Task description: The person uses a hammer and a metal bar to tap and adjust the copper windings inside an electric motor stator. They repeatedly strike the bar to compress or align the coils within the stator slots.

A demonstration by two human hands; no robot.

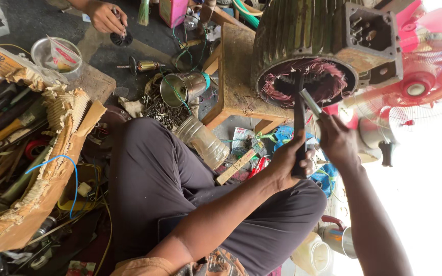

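Observation:
A large green electric motor stator (pixel 303 36) lies on a small wooden stool (pixel 234 76), its open end showing reddish copper windings (pixel 310 82). My left hand (pixel 288 162) grips a long dark tool (pixel 299 122) whose tip reaches into the windings. My right hand (pixel 337 140) holds a slim metal rod (pixel 310 102), also angled at the motor's rim. My legs in dark trousers (pixel 180 189) are crossed beneath the hands.
A torn cardboard box (pixel 52 168) full of tools sits at left. A metal cup (pixel 182 88), a plastic jar (pixel 203 142), loose screws and a small armature (pixel 141 65) lie on the floor. Another person's hand (pixel 106 18) touches a dark part at top. A pink fan (pixel 420 76) stands at right.

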